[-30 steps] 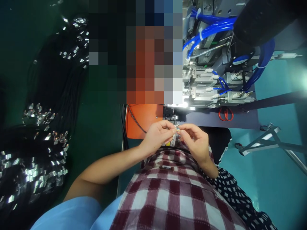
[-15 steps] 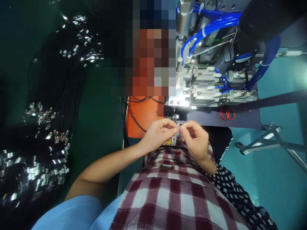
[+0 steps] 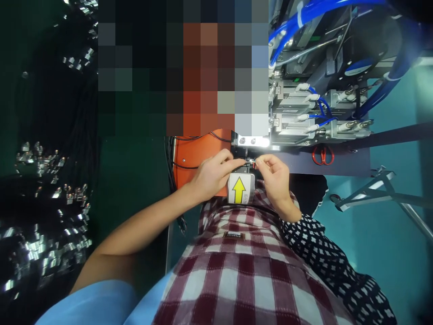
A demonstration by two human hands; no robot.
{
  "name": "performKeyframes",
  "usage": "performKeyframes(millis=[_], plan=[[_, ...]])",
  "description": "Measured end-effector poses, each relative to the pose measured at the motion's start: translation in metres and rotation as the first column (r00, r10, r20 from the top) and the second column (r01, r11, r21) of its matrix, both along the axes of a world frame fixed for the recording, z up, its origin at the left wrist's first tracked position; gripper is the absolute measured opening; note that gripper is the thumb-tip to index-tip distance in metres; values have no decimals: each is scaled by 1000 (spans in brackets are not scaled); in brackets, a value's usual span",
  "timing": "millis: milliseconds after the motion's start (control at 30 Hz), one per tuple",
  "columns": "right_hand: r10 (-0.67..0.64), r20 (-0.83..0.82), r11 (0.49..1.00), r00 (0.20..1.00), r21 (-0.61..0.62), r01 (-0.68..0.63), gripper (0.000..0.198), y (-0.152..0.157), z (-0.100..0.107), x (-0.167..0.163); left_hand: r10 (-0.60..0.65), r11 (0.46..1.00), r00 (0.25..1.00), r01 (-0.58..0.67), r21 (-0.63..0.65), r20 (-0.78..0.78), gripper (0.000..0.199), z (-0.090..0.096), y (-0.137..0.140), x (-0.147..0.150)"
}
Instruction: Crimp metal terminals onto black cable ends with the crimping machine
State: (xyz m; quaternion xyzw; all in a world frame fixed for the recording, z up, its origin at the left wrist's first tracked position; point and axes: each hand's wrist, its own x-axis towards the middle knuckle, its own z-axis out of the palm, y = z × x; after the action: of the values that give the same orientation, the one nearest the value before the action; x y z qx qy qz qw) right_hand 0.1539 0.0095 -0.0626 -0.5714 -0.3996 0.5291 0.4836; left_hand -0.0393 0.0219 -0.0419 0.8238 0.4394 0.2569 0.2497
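My left hand [image 3: 214,175] is closed in a pinch, with its forefinger and thumb pointing right along a thin black cable [image 3: 185,166] that runs in from the left. At its fingertips, a small shiny metal connector [image 3: 250,161] shows just in front of the machine. From the other side, my right hand [image 3: 274,178] pinches the connector's right end between thumb and forefinger. A tiny red bit shows by those fingertips; what it belongs to I cannot make out. Below the connector is a white label with a yellow arrow [image 3: 238,189].
An orange surface [image 3: 189,153] lies left of the machine with metal cylinders and blue air hoses [image 3: 321,106]. Red-handled scissors [image 3: 323,155] rest on the grey bench edge. Black cable bundles with shiny connectors [image 3: 43,158] fill the left side. A metal stand [image 3: 368,189] is at right.
Both hands have moved forward, away from my body and towards the machine. The arrow label, mostly covered before, now shows in full, and the connector is visible between my fingertips.
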Motion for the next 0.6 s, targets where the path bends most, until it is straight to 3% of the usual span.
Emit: performKeyframes(millis=[233,600], plan=[[-15,18,1000,1000,-8,16,13,0,0,0,-42,981,996,56,185,-76,34,-6,3,-3],[-16,23,999,1000,-32,16,13,0,-3,-3,-24,975,989,56,214,-146,32,-4,3,-4]])
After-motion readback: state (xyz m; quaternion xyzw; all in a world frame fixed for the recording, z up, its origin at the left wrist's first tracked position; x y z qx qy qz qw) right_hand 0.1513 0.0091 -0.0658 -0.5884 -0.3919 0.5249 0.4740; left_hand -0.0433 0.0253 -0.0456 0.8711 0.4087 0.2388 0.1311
